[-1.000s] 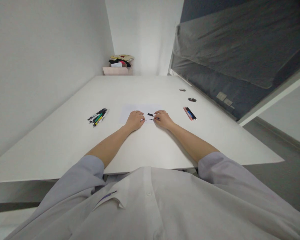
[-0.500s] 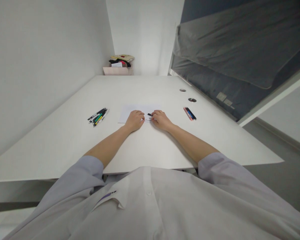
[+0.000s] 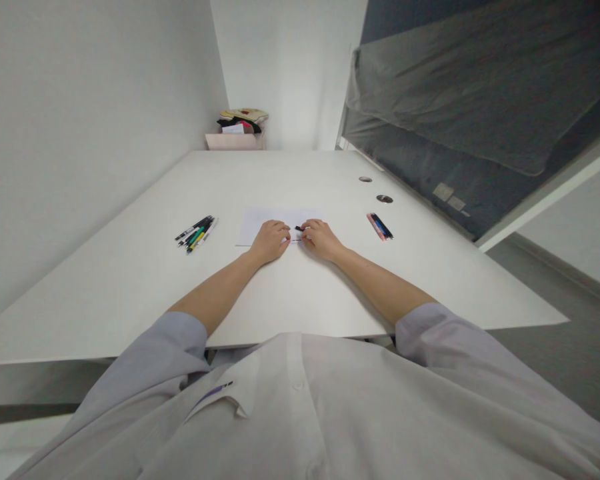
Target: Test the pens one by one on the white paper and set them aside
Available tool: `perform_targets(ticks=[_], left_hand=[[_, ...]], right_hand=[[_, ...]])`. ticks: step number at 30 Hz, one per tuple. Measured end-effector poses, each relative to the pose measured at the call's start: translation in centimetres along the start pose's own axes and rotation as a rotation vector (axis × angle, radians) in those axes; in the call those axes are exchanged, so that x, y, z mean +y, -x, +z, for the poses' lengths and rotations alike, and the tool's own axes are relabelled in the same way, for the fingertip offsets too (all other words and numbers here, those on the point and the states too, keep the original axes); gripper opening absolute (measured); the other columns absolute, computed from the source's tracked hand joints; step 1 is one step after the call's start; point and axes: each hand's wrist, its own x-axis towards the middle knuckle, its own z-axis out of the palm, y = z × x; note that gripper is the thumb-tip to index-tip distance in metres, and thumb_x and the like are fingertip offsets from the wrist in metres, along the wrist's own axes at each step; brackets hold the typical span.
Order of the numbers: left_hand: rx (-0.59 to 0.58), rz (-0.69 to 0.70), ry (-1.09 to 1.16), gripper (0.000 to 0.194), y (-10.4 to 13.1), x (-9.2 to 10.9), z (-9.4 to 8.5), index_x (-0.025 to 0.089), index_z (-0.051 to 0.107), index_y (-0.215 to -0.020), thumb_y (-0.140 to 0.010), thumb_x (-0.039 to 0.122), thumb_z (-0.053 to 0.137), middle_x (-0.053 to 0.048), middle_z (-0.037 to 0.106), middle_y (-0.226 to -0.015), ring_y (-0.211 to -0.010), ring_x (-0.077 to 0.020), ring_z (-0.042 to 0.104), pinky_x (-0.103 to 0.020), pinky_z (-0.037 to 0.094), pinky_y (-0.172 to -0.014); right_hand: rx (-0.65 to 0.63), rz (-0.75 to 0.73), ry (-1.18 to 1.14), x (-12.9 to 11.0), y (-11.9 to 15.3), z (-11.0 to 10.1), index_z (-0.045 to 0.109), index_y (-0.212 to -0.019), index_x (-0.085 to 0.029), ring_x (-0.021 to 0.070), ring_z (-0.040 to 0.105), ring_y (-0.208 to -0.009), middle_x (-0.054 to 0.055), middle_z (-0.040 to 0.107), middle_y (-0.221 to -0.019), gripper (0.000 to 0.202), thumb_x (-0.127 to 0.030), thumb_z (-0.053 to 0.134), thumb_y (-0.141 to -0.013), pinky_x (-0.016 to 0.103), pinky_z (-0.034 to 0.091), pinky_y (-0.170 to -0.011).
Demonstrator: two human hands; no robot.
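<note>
My left hand (image 3: 271, 241) and my right hand (image 3: 322, 240) rest close together over the near edge of a white paper sheet (image 3: 253, 223). Both are closed, with fingertips pinched and facing each other. A thin pale pen part with a dark end (image 3: 296, 240) spans the small gap between them, its ends hidden by the fingers. Just above it, a short black piece (image 3: 299, 229), perhaps a pen cap, pokes out by my right fingers; whether it is held or lies on the paper I cannot tell.
Several pens (image 3: 197, 233) lie piled on the white table (image 3: 300, 300) at left. Pink, blue and black pens or pen parts (image 3: 379, 227) lie at right. Two round cable holes (image 3: 385, 199) are farther back. A box of cloth items (image 3: 235, 141) stands beyond the far edge; a dark partition (image 3: 430, 153) borders the right.
My hands stay almost in place. The fingers shift very slightly around the thin pen part; the piles at both sides lie as before.
</note>
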Motion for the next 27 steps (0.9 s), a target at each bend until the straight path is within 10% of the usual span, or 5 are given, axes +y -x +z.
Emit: perform_targets(ticks=[11,27], left_hand=[[0.065,-0.007,0.038,0.018,0.0,0.6,-0.5,0.02,0.072,-0.092,-0.089,0.02,0.054,-0.009,0.072,-0.114,-0.116,-0.0266,0.059,-0.047,0.041,-0.107],[0.026,-0.149,-0.044,0.029,0.6,-0.3,0.1,0.017,0.071,-0.111,-0.09,0.032,0.057,-0.014,0.069,-0.114,-0.112,-0.0315,0.059,-0.048,0.045,-0.099]], right_hand=[[-0.031,0.115,0.005,-1.5,0.1,-0.7,0.066,-0.108,-0.019,0.0207,0.064,-0.093,0.01,0.069,-0.11,0.023,-0.021,0.045,-0.097,0.03,0.045,-0.075],[0.023,0.056,-0.09,-0.6,0.1,-0.1,0.07,-0.101,-0.017,0.0198,0.064,-0.092,0.01,0.069,-0.102,0.021,-0.017,0.053,-0.089,0.029,0.046,-0.083]])
